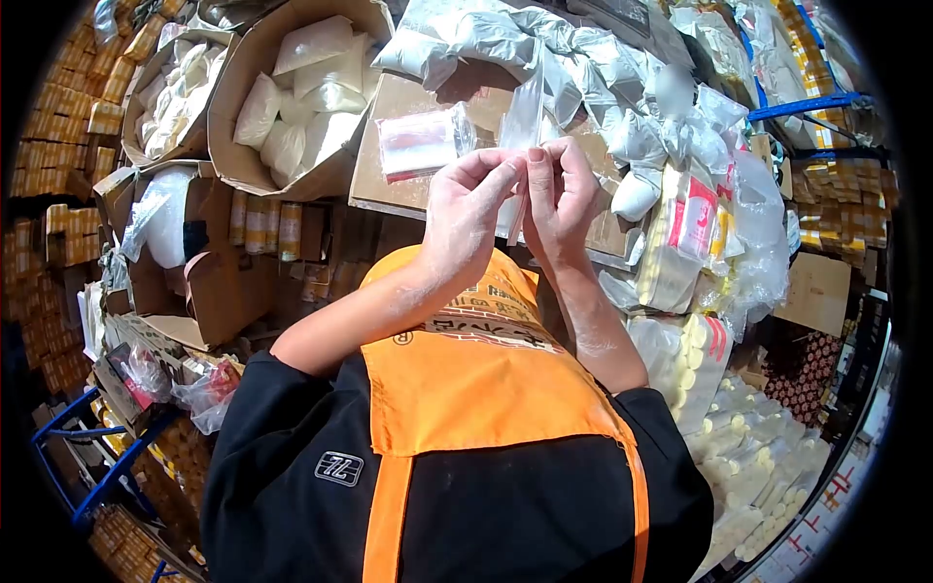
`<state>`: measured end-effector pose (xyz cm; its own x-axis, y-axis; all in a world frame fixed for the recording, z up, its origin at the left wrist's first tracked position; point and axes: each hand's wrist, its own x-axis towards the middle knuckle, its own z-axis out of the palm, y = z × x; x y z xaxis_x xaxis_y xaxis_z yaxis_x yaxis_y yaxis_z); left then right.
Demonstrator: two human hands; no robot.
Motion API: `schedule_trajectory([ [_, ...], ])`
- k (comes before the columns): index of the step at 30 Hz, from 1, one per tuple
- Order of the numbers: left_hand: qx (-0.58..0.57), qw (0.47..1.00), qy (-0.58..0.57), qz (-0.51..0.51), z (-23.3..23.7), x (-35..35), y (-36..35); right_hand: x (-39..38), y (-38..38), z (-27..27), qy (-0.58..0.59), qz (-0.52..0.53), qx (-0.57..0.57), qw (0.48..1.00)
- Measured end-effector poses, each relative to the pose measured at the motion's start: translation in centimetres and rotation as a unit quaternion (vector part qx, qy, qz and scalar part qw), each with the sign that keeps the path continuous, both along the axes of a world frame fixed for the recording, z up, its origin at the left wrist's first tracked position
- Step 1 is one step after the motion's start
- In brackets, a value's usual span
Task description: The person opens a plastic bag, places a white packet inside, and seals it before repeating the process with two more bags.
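Observation:
My left hand (468, 206) and my right hand (562, 206) meet in front of me, dusted with white powder. Thumbs and fingers of both pinch the middle of a clear plastic bag (523, 119). The bag is narrow and looks flat; one part rises above the fingers and another hangs below them. Left of it, a stack of clear plastic bags (420, 143) lies on a cardboard surface (384, 102). Filled bags of white powder (486, 37) line the far side of that surface, running round to the right.
An open carton (225, 117) with filled bags stands at the left, beside another carton (185, 155) of white bags. Blue rack bars (807, 105) cross the right side. Wrapped pale rolls (695, 355) lie at the right. An orange apron (466, 389) covers my front.

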<state>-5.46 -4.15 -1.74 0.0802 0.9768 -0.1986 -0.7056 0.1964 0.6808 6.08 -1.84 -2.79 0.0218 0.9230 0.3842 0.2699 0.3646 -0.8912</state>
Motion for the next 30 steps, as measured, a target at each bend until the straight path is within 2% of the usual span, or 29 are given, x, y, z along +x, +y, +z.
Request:
schedule_trajectory([
  [7,0.015,1.0,0.01,0.0,0.0,-0.1,0.2,0.2,0.3,0.1,-0.028,-0.004,0.039,0.999],
  [11,0.044,0.995,0.083,-0.016,-0.1,-0.7,0.5,0.1,0.3,0.2,-0.02,-0.002,0.032,0.999],
  [16,0.094,0.98,0.174,0.003,-1.1,-0.7,1.1,0.6,0.2,0.3,0.016,0.059,-0.052,0.997],
  [18,0.135,0.953,0.268,0.029,-1.5,-0.7,1.2,0.7,0.0,0.7,0.026,0.053,-0.087,0.994],
  [20,0.135,0.949,0.285,0.024,-1.7,-0.6,1.3,0.8,0.0,0.2,0.041,0.02,-0.117,0.992],
  [21,0.122,0.953,0.277,0.02,-2.2,-0.3,1.3,0.9,-0.3,1.1,-0.026,0.008,-0.13,0.991],
  [24,0.103,0.961,0.258,0.015,-3.1,0.2,1.7,1.4,-0.1,0.6,-0.056,0.009,-0.131,0.99],
  [26,0.119,0.961,0.249,-0.007,-3.6,0.1,1.9,1.5,0.0,0.1,-0.016,0.014,-0.132,0.991],
  [30,0.094,0.961,0.259,-0.033,-4.8,0.1,2.9,1.1,-0.2,-0.5,-0.153,-0.029,-0.052,0.986],
])
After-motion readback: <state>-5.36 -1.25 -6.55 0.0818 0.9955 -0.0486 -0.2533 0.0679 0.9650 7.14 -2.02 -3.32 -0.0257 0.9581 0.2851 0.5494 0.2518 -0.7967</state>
